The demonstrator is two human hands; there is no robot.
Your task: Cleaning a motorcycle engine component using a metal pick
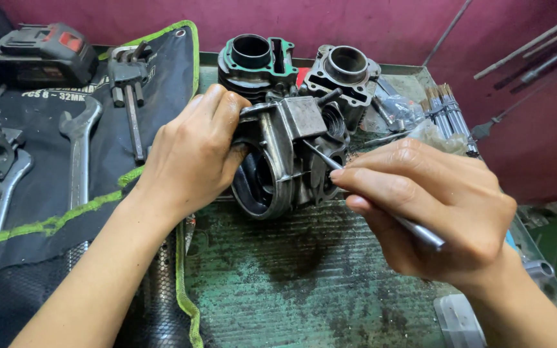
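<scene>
Cyl. head (285,158): grimy metal casting, centre of the green worn mat (304,283), tilted on edge. Your L hand (191,154) clamps its left side; your R hand (433,206) pinches a thin metal rod (369,200), tip at the head's face. Behind, touching: 2 cyl. blocks (256,61). Left: black tool roll (98,148) w/ spanners (78,148), battery pack (43,51).
</scene>
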